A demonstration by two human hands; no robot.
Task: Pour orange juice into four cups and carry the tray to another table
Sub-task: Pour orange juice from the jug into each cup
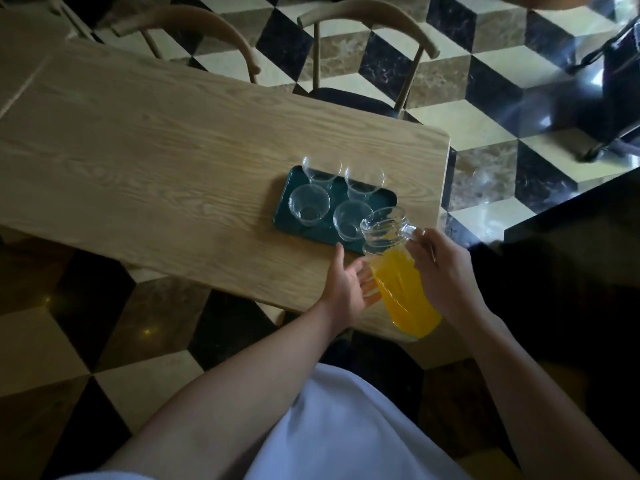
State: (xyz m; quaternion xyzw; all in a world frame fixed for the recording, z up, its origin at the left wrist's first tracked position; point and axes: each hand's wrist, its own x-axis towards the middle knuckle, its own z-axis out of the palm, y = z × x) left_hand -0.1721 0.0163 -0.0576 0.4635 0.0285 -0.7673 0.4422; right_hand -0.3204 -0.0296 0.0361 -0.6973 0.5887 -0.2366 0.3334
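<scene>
A dark green tray [287, 188] lies near the right end of the wooden table [145, 161]. Several clear cups stand on it, all without juice: the near left cup [309, 205], near right cup [349, 220], far left cup [322, 169] and far right cup [364, 183]. A glass jug [398, 268] holding orange juice is tilted, its mouth over the near right cup's edge. My right hand [446, 271] grips the jug's handle. My left hand [348, 282] supports the jug's body from the left with fingers spread. No juice flows from the jug.
Two wooden chairs [367, 46] stand at the table's far side. The floor is chequered in black, cream and brown tiles. A dark table surface [571, 244] sits to the right. A black wheeled chair base [609, 133] shows at the upper right.
</scene>
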